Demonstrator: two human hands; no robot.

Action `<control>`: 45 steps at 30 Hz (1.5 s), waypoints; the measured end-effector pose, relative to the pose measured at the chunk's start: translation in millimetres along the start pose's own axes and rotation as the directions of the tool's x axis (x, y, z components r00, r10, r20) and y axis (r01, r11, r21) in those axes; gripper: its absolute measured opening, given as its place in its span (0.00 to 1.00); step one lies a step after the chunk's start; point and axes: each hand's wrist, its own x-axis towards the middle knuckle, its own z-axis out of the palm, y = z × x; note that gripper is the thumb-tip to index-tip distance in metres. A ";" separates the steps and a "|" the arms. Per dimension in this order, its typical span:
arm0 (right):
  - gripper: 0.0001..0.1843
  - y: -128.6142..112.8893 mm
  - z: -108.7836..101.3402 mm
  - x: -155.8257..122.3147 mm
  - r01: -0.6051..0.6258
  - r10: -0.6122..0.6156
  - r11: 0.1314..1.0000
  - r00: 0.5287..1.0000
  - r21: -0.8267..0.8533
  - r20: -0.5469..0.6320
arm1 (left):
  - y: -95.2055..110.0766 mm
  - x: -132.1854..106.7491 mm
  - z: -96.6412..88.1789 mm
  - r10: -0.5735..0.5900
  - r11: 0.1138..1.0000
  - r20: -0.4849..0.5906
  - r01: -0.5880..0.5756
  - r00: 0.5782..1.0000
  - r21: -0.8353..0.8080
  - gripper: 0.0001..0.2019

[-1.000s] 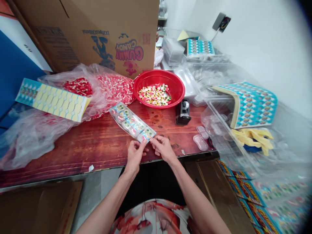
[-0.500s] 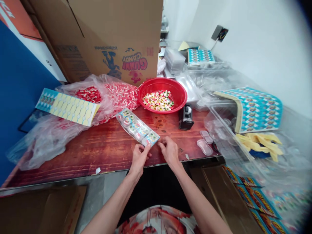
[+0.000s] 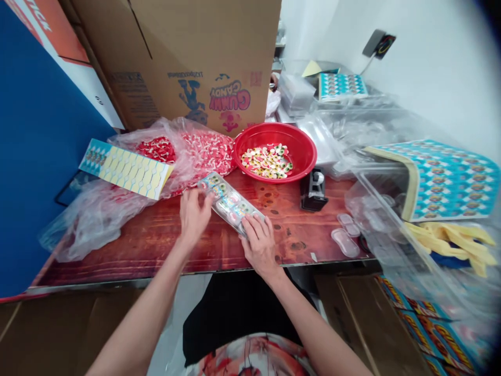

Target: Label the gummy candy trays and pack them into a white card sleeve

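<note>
A clear blister strip of gummy eyeballs (image 3: 229, 201), with blue labels on its pockets, lies slantwise on the wooden table. My right hand (image 3: 259, 243) grips its near end, fingers over the top and thumb at the side. Beside the strip's far left part is my left hand (image 3: 194, 215), fingers bent and apart from the thumb, whose tip is close to the strip's edge. Whether it touches the strip I cannot tell. Just beyond the strip stands a red bowl (image 3: 307, 151) with loose gummy eyeballs (image 3: 270, 162) in it.
A plastic bag of red and white candies (image 3: 207, 151) and a label sheet (image 3: 125, 169) lie at left. A black tape dispenser (image 3: 314, 193) stands right of the bowl. Clear lids (image 3: 344, 243), a clear bin (image 3: 376, 209) and yellow gloves (image 3: 450, 243) are at right. A cardboard box (image 3: 176, 52) rises behind.
My left hand has let go of the strip's near end and moved up and left. My right hand has come onto that end. The view has shifted a little left.
</note>
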 end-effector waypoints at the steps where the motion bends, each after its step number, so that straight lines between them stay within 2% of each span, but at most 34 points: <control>1: 0.27 0.9 -1.0 0.4 0.010 -0.010 1.000 1.000 0.002 -0.011 | -6.5 20.3 1.3 0.075 0.995 0.005 -0.075 0.997 0.059 0.17; 2: 0.27 2.5 -2.4 1.0 0.019 -0.019 1.000 1.000 0.003 -0.019 | -12.7 38.7 4.1 0.132 0.986 0.055 -0.137 0.990 0.093 0.20; 4: 0.26 8.8 -6.1 2.7 0.036 -0.036 0.999 0.999 0.003 -0.027 | -22.6 64.0 11.4 0.166 0.974 0.238 -0.197 0.957 0.112 0.21; 6: 0.25 19.7 -11.5 4.2 0.040 -0.040 0.999 0.999 0.009 -0.037 | -26.5 68.3 15.6 0.162 0.973 0.346 -0.208 0.924 0.101 0.22; 8: 0.21 34.3 -19.3 4.6 0.032 -0.030 0.999 0.997 0.025 -0.069 | -23.3 50.6 12.7 0.117 0.975 0.384 -0.181 0.916 0.133 0.23; 10: 0.17 50.0 -28.9 3.9 0.035 -0.030 0.998 0.996 0.054 -0.087 | -14.1 18.1 3.1 0.008 0.962 0.417 -0.121 0.909 0.245 0.25; 13: 0.15 68.4 -41.9 1.9 0.076 -0.073 0.991 0.997 0.107 -0.033 | 2.4 -31.2 -13.8 -0.150 0.900 0.393 -0.039 0.907 0.434 0.28; 15: 0.15 74.2 -46.6 1.0 0.099 -0.101 0.988 0.995 0.116 0.008 | 8.0 -49.3 -19.3 -0.139 0.858 0.325 -0.050 0.935 0.512 0.30; 17: 0.15 75.3 -47.5 0.2 0.109 -0.112 0.990 0.994 0.090 0.019 | 6.3 -52.4 -18.8 0.011 0.835 0.306 -0.177 0.952 0.522 0.31; 18: 0.15 74.8 -47.0 -0.3 0.115 -0.116 0.991 0.993 0.069 0.016 | 3.3 -50.0 -16.9 0.125 0.819 0.346 -0.294 0.930 0.493 0.30; 19: 0.16 73.8 -46.1 -1.1 0.124 -0.125 0.991 0.992 0.044 0.008 | -0.6 -46.2 -14.4 0.245 0.791 0.412 -0.427 0.877 0.439 0.30; 21: 0.16 71.2 -44.0 -3.5 0.151 -0.152 0.988 0.988 -0.010 -0.013 | -8.2 -38.6 -8.9 0.430 0.708 0.555 -0.647 0.712 0.282 0.31; 22: 0.17 69.8 -43.0 -5.1 0.163 -0.164 0.986 0.986 -0.037 -0.021 | -11.0 -36.2 -6.3 0.479 0.679 0.593 -0.702 0.647 0.216 0.31; 23: 0.17 68.2 -42.1 -6.6 0.166 -0.168 0.984 0.985 -0.062 -0.026 | -12.8 -35.2 -4.0 0.507 0.668 0.606 -0.724 0.613 0.172 0.31; 24: 0.18 66.5 -41.2 -8.1 0.161 -0.164 0.983 0.986 -0.083 -0.028 | -13.5 -35.6 -2.0 0.519 0.675 0.598 -0.722 0.611 0.151 0.30; 28: 0.20 58.3 -35.5 -9.3 0.088 -0.094 0.990 0.994 -0.106 -0.047 | -9.6 -44.7 4.6 0.496 0.758 0.494 -0.633 0.714 0.153 0.25; 31: 0.18 54.3 -28.3 -4.6 0.039 -0.047 0.994 0.996 -0.100 -0.081 | -6.0 -51.0 10.7 0.471 0.797 0.436 -0.582 0.767 0.164 0.24; 34: 0.17 55.0 -21.3 0.9 0.014 -0.024 0.994 0.995 -0.108 -0.101 | -2.6 -56.4 16.5 0.427 0.822 0.415 -0.536 0.803 0.191 0.25; 38: 0.16 59.8 -17.6 4.1 0.057 -0.073 0.988 0.991 -0.143 -0.109 | 4.6 -67.5 21.6 0.354 0.847 0.393 -0.469 0.849 0.250 0.25; 41: 0.20 62.3 -19.1 4.6 0.074 -0.080 0.990 0.996 -0.122 -0.048 | 9.6 -75.6 24.2 0.304 0.863 0.377 -0.421 0.875 0.280 0.26; 45: 0.26 64.3 -23.6 5.1 0.060 -0.055 0.992 0.997 -0.115 0.046 | 11.1 -81.5 27.3 0.292 0.862 0.365 -0.408 0.884 0.299 0.28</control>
